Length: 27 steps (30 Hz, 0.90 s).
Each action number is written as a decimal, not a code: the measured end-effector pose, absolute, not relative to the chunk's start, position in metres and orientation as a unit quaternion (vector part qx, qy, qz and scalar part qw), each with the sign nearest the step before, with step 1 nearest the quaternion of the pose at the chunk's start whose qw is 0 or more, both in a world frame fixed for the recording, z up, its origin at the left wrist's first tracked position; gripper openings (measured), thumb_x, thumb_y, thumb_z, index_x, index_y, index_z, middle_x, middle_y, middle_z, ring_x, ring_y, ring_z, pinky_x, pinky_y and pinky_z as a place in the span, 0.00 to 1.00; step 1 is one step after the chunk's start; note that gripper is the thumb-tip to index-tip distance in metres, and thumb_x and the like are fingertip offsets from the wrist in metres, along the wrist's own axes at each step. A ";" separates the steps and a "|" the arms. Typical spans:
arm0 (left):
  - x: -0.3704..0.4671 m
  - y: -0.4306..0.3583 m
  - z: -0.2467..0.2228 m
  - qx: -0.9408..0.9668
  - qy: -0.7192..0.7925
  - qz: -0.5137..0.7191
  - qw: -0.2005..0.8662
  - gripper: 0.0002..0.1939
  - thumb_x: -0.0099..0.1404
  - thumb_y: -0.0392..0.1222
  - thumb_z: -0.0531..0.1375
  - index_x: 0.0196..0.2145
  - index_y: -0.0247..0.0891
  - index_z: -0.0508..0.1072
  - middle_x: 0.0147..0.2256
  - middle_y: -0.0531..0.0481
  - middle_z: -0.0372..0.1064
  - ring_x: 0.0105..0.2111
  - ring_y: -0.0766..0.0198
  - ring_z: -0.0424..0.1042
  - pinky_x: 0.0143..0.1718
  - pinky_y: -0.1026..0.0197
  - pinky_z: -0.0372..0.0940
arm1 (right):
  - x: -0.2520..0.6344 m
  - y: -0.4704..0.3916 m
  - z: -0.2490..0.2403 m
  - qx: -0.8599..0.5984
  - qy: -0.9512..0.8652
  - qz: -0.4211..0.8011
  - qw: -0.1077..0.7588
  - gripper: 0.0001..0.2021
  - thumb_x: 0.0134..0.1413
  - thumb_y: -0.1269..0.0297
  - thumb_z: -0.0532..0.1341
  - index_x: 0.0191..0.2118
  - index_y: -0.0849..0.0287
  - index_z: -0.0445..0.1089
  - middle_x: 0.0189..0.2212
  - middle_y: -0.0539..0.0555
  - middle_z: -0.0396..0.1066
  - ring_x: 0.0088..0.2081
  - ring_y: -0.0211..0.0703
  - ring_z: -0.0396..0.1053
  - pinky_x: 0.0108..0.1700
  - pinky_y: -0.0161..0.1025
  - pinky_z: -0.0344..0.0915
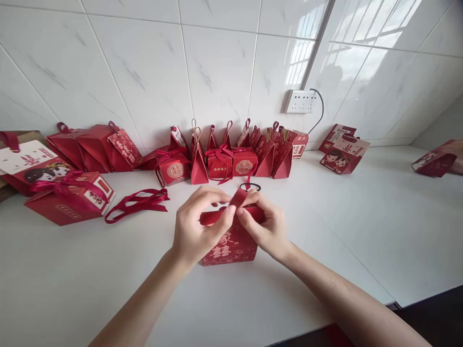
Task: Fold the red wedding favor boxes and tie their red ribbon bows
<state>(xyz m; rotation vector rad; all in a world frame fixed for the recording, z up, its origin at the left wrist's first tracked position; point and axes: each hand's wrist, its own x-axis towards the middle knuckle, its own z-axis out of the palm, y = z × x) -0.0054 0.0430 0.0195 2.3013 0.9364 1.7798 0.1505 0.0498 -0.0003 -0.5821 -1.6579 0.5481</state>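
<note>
A red gift box (231,248) with pale Chinese characters stands upright on the white counter in front of me. Above its top edge, a short red ribbon (238,197) rises between my fingertips. My left hand (200,221) pinches it from the left, thumb against the lower end. From the right, my right hand (265,224) closes thumb and fingers on the ribbon's other side. Both hands partly cover the top of the box, so its closure is hidden. Just behind my fingers lies a thin black ring-shaped band (255,185).
Several red gift boxes with loops and bows, including a bow-tied box (172,168), line the tiled wall. A larger bow-tied box (65,205) and loose dark red ribbon (139,202) lie left. More boxes (342,154) stand right, below a wall socket (301,102) with a black cable.
</note>
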 end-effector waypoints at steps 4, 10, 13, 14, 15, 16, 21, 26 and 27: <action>-0.006 0.040 0.024 0.758 0.303 0.570 0.095 0.02 0.61 0.33 0.60 0.32 0.37 0.73 0.31 0.52 0.72 0.33 0.69 0.72 0.35 0.68 0.70 | 0.151 0.049 -0.002 -0.238 -0.730 0.239 0.594 0.04 0.55 0.71 0.60 0.34 0.57 0.64 0.29 0.48 0.68 0.29 0.35 0.66 0.32 0.34 0.65; -0.006 0.038 0.023 0.750 0.334 0.556 0.129 0.03 0.62 0.35 0.61 0.32 0.37 0.75 0.32 0.52 0.74 0.33 0.69 0.73 0.36 0.69 0.70 | 0.151 0.049 -0.005 -0.229 -0.737 0.221 0.596 0.07 0.55 0.73 0.59 0.37 0.56 0.62 0.31 0.49 0.68 0.31 0.35 0.68 0.33 0.34 0.67; -0.003 0.036 0.022 0.723 0.347 0.581 0.140 0.05 0.62 0.36 0.61 0.28 0.37 0.73 0.29 0.53 0.72 0.30 0.70 0.72 0.32 0.70 0.69 | 0.149 0.048 -0.007 -0.231 -0.727 0.217 0.609 0.11 0.54 0.73 0.60 0.40 0.55 0.59 0.31 0.48 0.67 0.30 0.35 0.67 0.31 0.33 0.67; -0.002 0.036 0.022 0.714 0.350 0.589 0.144 0.05 0.62 0.36 0.61 0.27 0.37 0.72 0.28 0.54 0.71 0.29 0.71 0.71 0.31 0.71 0.69 | 0.149 0.047 -0.007 -0.234 -0.725 0.210 0.612 0.11 0.54 0.73 0.61 0.40 0.55 0.59 0.30 0.48 0.67 0.29 0.35 0.67 0.30 0.33 0.67; -0.001 0.035 0.021 0.708 0.351 0.595 0.147 0.06 0.61 0.36 0.61 0.27 0.37 0.71 0.28 0.54 0.70 0.28 0.71 0.70 0.30 0.71 0.68 | 0.149 0.046 -0.007 -0.237 -0.726 0.202 0.614 0.10 0.54 0.72 0.61 0.39 0.55 0.59 0.29 0.48 0.67 0.28 0.35 0.66 0.29 0.33 0.66; -0.001 0.034 0.021 0.703 0.352 0.600 0.150 0.06 0.61 0.36 0.61 0.26 0.37 0.70 0.27 0.54 0.69 0.28 0.72 0.70 0.29 0.72 0.68 | 0.149 0.045 -0.007 -0.239 -0.727 0.194 0.613 0.09 0.55 0.72 0.61 0.38 0.55 0.60 0.29 0.48 0.67 0.28 0.35 0.66 0.28 0.33 0.66; -0.001 0.030 0.022 0.705 0.342 0.595 0.181 0.07 0.62 0.35 0.60 0.26 0.37 0.67 0.25 0.57 0.67 0.25 0.74 0.68 0.27 0.74 0.66 | 0.148 0.042 -0.005 -0.225 -0.722 0.175 0.631 0.07 0.55 0.74 0.61 0.36 0.56 0.63 0.29 0.49 0.69 0.29 0.36 0.68 0.30 0.33 0.68; 0.002 0.026 0.021 0.710 0.342 0.600 0.138 0.06 0.63 0.34 0.60 0.29 0.38 0.68 0.26 0.58 0.69 0.25 0.75 0.68 0.27 0.74 0.65 | 0.149 0.042 -0.003 -0.171 -0.725 0.155 0.649 0.07 0.54 0.75 0.62 0.37 0.57 0.65 0.31 0.52 0.71 0.32 0.38 0.71 0.34 0.35 0.70; 0.002 0.025 0.020 0.710 0.342 0.604 0.118 0.05 0.63 0.33 0.60 0.29 0.38 0.68 0.26 0.57 0.69 0.25 0.74 0.68 0.26 0.74 0.65 | 0.149 0.042 -0.003 -0.170 -0.727 0.155 0.647 0.07 0.54 0.74 0.62 0.37 0.57 0.65 0.31 0.52 0.71 0.32 0.38 0.71 0.33 0.35 0.70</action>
